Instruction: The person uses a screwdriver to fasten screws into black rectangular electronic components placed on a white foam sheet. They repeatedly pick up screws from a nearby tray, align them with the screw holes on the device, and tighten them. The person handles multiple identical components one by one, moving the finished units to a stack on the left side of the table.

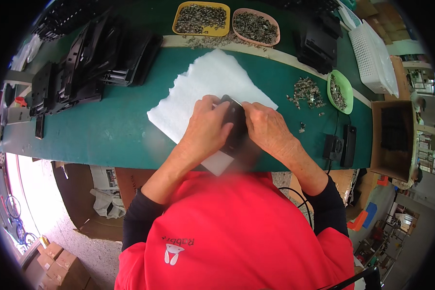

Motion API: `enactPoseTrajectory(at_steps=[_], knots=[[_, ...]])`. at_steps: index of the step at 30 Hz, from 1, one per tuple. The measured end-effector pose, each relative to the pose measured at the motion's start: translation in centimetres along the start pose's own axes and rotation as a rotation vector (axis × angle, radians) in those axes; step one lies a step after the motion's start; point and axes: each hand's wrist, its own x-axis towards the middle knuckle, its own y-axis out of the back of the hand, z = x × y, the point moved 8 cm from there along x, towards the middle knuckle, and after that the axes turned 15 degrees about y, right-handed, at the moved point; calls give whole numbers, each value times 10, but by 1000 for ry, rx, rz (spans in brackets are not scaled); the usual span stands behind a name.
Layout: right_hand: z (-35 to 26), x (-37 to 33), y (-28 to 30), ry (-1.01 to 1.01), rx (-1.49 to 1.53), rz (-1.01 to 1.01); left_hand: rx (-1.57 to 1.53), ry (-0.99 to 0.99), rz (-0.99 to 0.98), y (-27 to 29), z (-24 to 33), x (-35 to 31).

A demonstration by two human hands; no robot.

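Observation:
A dark, flat plastic part lies over a white foam sheet in front of me. My left hand is closed on its left side, with the thumb laid across the top. On the other side my right hand has its fingers curled in a pinch at the part's upper right corner. Whatever small piece those fingertips may hold is hidden. The near end of the dark part is blurred.
Stacks of black plastic parts stand at the left. Small metal clips fill a yellow tray, a pink tray and a green bowl; loose clips lie beside the bowl. A black device sits at the right edge.

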Motion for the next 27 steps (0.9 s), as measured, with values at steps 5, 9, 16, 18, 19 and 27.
enactPoseTrajectory(at_steps=[5,9,16,18,19,27], knots=[[-16,5,11,-17,-108,-74,-377,248,83,-1,-29,-10],[-31,7,4,-15,-76,-39,-297,184,300,-1,-29,-15],[-37,12,-8,-80,-117,-93,175,143,251,-4,-13,-12],[-37,11,-9,-95,-129,-87,177,145,257,-4,-14,-12],[-36,11,-10,-97,-130,-83,178,145,258,-4,-15,-12],[-43,21,-9,-98,-182,-162,138,144,226,-6,-16,-8]])
